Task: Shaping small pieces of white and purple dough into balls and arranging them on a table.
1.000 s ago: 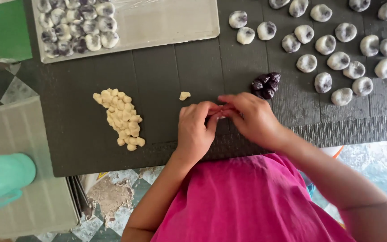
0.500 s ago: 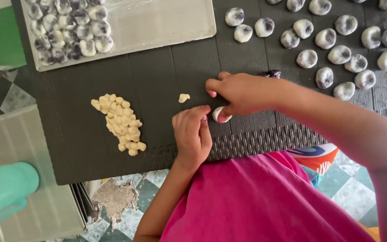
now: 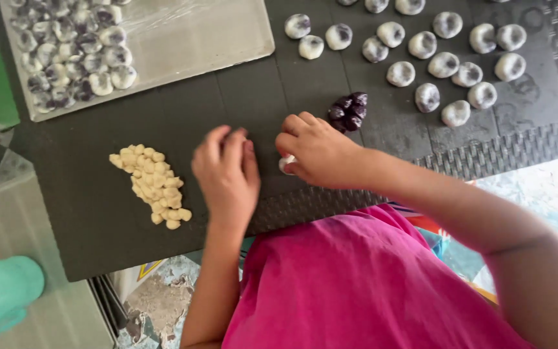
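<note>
**Inspector:** Report the hands; state of the fingers first.

**Assistant:** Right hand point(image 3: 321, 155) lies knuckles-up on the dark foam mat point(image 3: 98, 213); its fingers curl down and pinch a small white dough ball point(image 3: 287, 164), which shows only at the hand's lower left edge, pressed against the mat; left hand point(image 3: 227, 173) hovers just beside it, fingers together and slackly bent, palm down; whether anything sits beneath it, I cannot tell.

**Inspector:** What lies nearest the right hand?

**Assistant:** A clump of dark purple filling balls point(image 3: 349, 111), just beyond the knuckles, close to them; whether touching, I cannot tell.

**Inspector:** And by the left hand?

**Assistant:** A heap of small pale yellow pieces point(image 3: 152, 184) on the mat, near the hand but apart from it.

**Inspector:** Remaining items?

**Assistant:** Finished white balls with purple showing through point(image 3: 444, 63) stand in loose rows across the mat's far right, well apart from both hands; a flat tray point(image 3: 208, 35) at far left overlaps the mat's edge, with more such balls point(image 3: 75, 55) packed tight in its left corner, the rest of it bare; the person wears a pink garment point(image 3: 369, 284); a mint-green object point(image 3: 1, 294) sits at lower left, off the mat.
</note>
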